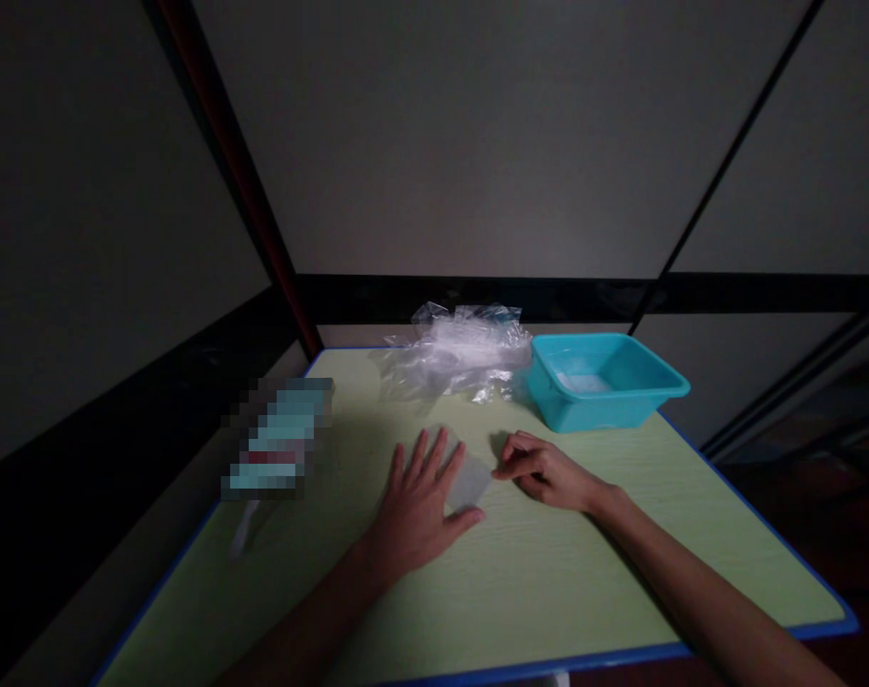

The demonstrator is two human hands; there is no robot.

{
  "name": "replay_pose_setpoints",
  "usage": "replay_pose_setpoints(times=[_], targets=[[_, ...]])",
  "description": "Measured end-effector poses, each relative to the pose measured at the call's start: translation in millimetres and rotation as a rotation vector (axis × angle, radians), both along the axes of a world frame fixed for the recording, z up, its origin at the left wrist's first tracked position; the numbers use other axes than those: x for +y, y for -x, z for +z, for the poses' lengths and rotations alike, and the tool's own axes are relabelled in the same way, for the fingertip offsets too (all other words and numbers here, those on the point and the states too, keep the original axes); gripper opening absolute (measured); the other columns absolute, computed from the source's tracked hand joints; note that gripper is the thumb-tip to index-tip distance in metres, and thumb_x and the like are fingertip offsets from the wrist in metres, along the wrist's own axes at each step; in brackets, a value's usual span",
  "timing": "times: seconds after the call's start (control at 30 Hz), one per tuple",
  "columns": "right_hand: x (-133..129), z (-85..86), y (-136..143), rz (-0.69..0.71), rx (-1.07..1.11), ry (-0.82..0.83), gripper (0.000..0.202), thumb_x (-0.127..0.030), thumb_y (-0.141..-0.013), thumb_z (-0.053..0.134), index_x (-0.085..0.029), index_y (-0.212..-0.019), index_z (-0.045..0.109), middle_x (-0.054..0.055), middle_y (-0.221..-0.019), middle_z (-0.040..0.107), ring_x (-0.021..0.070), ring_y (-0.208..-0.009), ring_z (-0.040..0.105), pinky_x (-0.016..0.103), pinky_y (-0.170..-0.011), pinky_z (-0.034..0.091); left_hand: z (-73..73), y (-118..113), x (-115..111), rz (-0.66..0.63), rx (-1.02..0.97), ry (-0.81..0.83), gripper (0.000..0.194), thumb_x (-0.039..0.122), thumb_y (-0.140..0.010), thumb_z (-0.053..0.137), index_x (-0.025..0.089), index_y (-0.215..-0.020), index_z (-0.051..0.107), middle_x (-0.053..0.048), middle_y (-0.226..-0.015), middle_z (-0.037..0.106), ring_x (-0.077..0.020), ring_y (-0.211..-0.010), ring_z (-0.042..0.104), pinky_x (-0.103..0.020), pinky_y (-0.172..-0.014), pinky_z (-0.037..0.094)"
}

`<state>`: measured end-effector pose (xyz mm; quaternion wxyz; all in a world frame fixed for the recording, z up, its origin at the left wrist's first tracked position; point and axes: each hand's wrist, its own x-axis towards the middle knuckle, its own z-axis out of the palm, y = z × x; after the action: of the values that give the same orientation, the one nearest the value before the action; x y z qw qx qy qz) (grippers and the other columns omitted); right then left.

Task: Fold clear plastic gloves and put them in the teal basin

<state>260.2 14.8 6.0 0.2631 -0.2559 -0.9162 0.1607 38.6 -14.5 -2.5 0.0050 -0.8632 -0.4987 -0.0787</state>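
A small, thin, greyish translucent sheet [469, 480] lies on the table. My left hand [421, 510] rests flat over its left part, fingers spread and pointing away from me, hiding some of it. From the right, my right hand [541, 472] has its fingers curled, with thumb and forefinger pinched at the sheet's right corner. Whether the sheet is a bag or a single layer I cannot tell.
The pale green table [548, 592] has a blue edge. Crumpled clear plastic bags [469, 348] lie at its back. A turquoise basin [598, 410] with whitish sheets inside stands back right. On the left is a blurred-out object [280, 439]. Panelled walls rise behind.
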Motion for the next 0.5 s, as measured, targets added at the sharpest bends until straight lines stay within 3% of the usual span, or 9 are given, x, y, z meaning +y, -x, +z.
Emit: replay_pose_setpoints(times=[0.13, 0.23, 0.37, 0.5], targets=[[0.0, -0.3, -0.5, 0.001, -0.032, -0.035, 0.020, -0.017, -0.085, 0.045, -0.015, -0.093, 0.063, 0.006, -0.079, 0.054, 0.0143, -0.077, 0.050, 0.026, -0.067, 0.041, -0.6, 0.5, 0.1, -0.013, -0.015, -0.029, 0.075, 0.058, -0.072, 0.048, 0.019, -0.132, 0.026, -0.010, -0.142, 0.016, -0.0318, -0.128, 0.009, -0.055, -0.099, 0.012], [0.9, -1.1, 0.3, 0.001, -0.117, -0.189, 0.021, -0.025, -0.086, 0.044, -0.016, -0.085, 0.063, 0.006, -0.077, 0.056, 0.0143, -0.075, 0.051, 0.026, -0.065, 0.039, -2.3, 3.0, 0.5, -0.049, -0.029, -0.064, 0.070, 0.055, -0.075, 0.045, 0.018, -0.132, 0.026, -0.010, -0.141, 0.017, -0.0298, -0.129, 0.010, -0.053, -0.100, 0.012], [1.5, -2.0, 3.9, -0.058, -0.228, -0.449, 0.024, -0.022, -0.088, 0.042, -0.016, -0.074, 0.060, 0.003, -0.068, 0.056, 0.0141, -0.067, 0.049, 0.027, -0.057, 0.034, -3.5, 5.8, -0.6, -0.077, -0.030, -0.077, 0.062, 0.048, -0.080, 0.042, 0.017, -0.132, 0.027, -0.010, -0.141, 0.019, -0.0265, -0.129, 0.013, -0.048, -0.102, 0.014], [0.6, -1.7, 8.1, -0.059, -0.298, -0.593, 0.027, -0.018, -0.089, 0.038, -0.016, -0.068, 0.055, 0.001, -0.062, 0.053, 0.0126, -0.061, 0.046, 0.028, -0.054, 0.030, -5.2, 6.7, -1.2, -0.087, -0.031, -0.074, 0.056, 0.043, -0.083, 0.039, 0.016, -0.131, 0.029, -0.010, -0.140, 0.021, -0.0247, -0.128, 0.016, -0.044, -0.102, 0.018]])
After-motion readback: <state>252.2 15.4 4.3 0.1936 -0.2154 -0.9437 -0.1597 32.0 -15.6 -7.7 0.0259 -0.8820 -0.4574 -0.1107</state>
